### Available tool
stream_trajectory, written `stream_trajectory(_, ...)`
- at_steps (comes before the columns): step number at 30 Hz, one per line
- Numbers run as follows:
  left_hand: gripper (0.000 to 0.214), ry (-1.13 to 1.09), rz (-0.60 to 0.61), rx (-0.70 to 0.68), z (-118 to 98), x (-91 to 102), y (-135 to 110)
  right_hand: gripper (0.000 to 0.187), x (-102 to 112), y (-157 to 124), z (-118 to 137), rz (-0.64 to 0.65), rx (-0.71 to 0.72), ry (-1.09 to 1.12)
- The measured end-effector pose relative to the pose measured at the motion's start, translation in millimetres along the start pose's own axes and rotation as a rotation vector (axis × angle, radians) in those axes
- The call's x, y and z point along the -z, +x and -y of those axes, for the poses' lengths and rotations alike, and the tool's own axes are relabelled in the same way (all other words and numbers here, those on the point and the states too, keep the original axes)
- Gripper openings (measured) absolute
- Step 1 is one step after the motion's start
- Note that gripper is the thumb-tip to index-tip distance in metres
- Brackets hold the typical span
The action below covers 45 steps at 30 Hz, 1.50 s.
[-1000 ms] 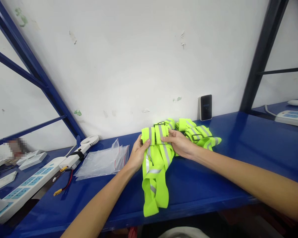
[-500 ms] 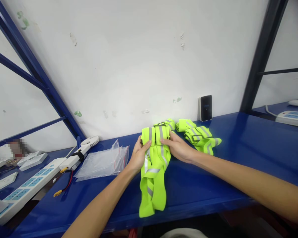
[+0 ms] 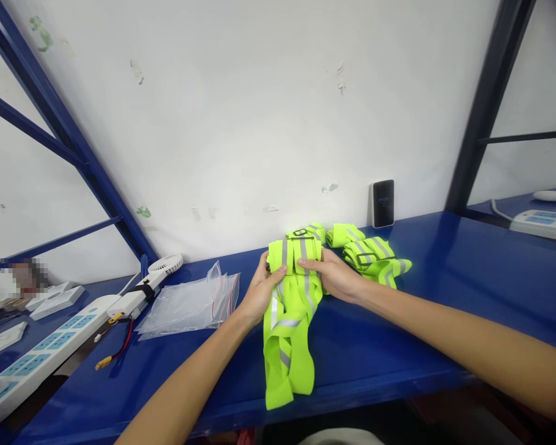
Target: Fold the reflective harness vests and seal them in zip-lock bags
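A neon-yellow reflective strap vest (image 3: 290, 327) with grey stripes lies on the blue shelf (image 3: 398, 334), its lower end hanging over the front edge. My left hand (image 3: 259, 289) grips its folded top from the left, thumb on top. My right hand (image 3: 336, 275) holds the same top from the right, fingers curled over the bands. Behind my right hand lies a pile of more folded yellow vests (image 3: 373, 254).
A stack of clear zip bags (image 3: 189, 303) lies left of my hands. Further left are a small white fan (image 3: 151, 278), a wire with a yellow plug (image 3: 115, 352) and white power strips (image 3: 37, 355). A black device (image 3: 382, 203) leans on the wall. Blue rack posts stand at both sides.
Both hands have stayed on the top of the vest, shifting slightly. The hanging part swung a little left, then back to the right.
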<state>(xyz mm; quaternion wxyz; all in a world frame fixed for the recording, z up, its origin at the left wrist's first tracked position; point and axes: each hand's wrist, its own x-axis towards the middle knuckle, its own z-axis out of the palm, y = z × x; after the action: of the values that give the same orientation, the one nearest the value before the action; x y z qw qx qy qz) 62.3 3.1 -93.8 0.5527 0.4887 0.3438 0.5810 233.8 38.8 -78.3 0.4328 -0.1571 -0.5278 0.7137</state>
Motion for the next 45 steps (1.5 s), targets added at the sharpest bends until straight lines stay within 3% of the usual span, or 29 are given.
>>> stream_trajectory(5, 0.064, 0.039, -0.087, 0.019, 7.4, -4.6, 0.8, 0.032, -8.0, -0.7, 2.0, -0.078, 0.046, 0.052)
stream_trajectory(10, 0.047, 0.163, 0.062, 0.21, 10.4, -5.1, -0.9, 0.032, -11.4, -2.0, -1.5, -0.1, 0.074, 0.11)
stream_trajectory(14, 0.044, 0.217, 0.046, 0.212, 11.8, -3.4, -0.7, 0.036, -10.1, -2.0, -5.9, -0.129, 0.116, -0.002)
stream_trajectory(21, 0.054, 0.291, 0.053, 0.108, 5.1, -6.0, -1.9, 0.034, -4.5, -0.3, -6.8, -0.055, 0.2, -0.197)
stream_trajectory(32, 0.048, 0.203, 0.074, 0.186, 8.3, -2.8, -1.6, 0.038, 7.5, 5.7, -12.2, 0.015, 0.196, -0.167)
stream_trajectory(40, 0.046, 0.169, 0.08, 0.218, 0.5, 4.8, -0.9, 0.04, 8.2, 5.0, 4.2, 0.089, 0.2, -0.29)
stream_trajectory(45, 0.044, 0.231, 0.094, 0.216, -7.8, 6.0, -1.7, 0.04, 8.5, 4.7, 10.1, 0.146, 0.21, -0.254)
